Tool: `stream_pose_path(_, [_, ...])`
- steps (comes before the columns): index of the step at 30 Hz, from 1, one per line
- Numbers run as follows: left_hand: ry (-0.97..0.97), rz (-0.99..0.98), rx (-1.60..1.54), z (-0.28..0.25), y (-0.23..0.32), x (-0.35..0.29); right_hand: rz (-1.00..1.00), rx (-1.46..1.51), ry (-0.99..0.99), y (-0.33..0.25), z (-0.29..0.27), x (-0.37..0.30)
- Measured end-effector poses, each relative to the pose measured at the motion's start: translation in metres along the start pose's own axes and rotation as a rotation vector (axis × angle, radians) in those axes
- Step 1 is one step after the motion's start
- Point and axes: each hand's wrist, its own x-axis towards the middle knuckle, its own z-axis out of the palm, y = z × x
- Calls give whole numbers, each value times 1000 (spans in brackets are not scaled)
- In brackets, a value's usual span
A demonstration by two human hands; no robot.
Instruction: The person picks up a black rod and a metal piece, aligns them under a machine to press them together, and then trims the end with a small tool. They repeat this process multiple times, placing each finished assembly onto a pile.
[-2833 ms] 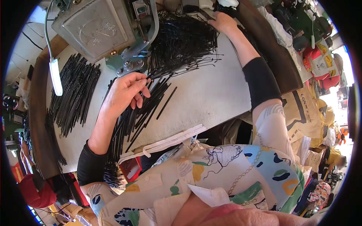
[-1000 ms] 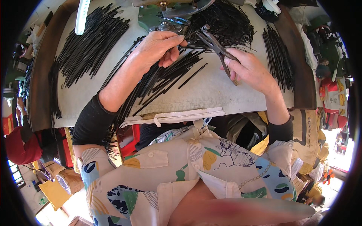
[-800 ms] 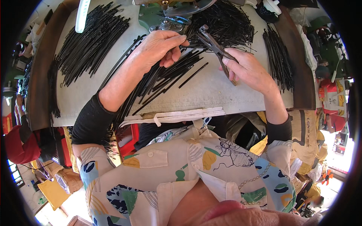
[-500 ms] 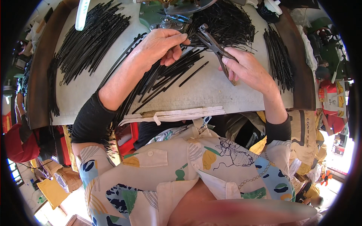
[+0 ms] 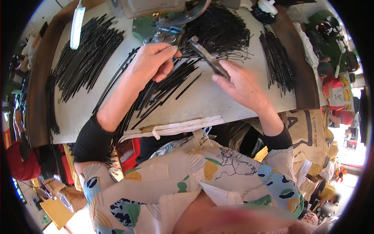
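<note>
My right hand (image 5: 242, 85) is wrapped round a pair of dark metal pliers (image 5: 208, 56). Their rounded head points away from me, toward the upper left, and they appear nearly edge-on, so I cannot tell how far the jaws are apart. To their left, my left hand (image 5: 154, 61) is closed in a pinch, thumb against forefinger; whatever sits in the fingertips is too small to make out. Below that hand lies a loose bunch of thin black strips (image 5: 165, 85), with a single strip (image 5: 189, 85) apart at its right. The two hands do not touch.
Behind my hands stands a green machine base (image 5: 144, 28) with metal fittings. A tangled black pile (image 5: 218, 31) lies beside it. More black strips are heaped at the left (image 5: 87, 58) and right (image 5: 278, 60). A white strip-shaped object (image 5: 77, 29) hangs at upper left. Dark wooden edging (image 5: 39, 85) borders the table.
The pliers have turned from a side-on view with both handles showing to nearly edge-on. The whole scene has shifted a little left in the view. My left hand keeps its pinch.
</note>
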Motion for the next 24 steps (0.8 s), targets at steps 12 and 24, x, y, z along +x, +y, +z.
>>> stream_pose_path(12, [19,70,46,5,8,-7,236,611,-237,15,-3,-11])
stream_pose_path(24, [43,54,-20,1,5,-5,303,536,-283,2,-3,-6])
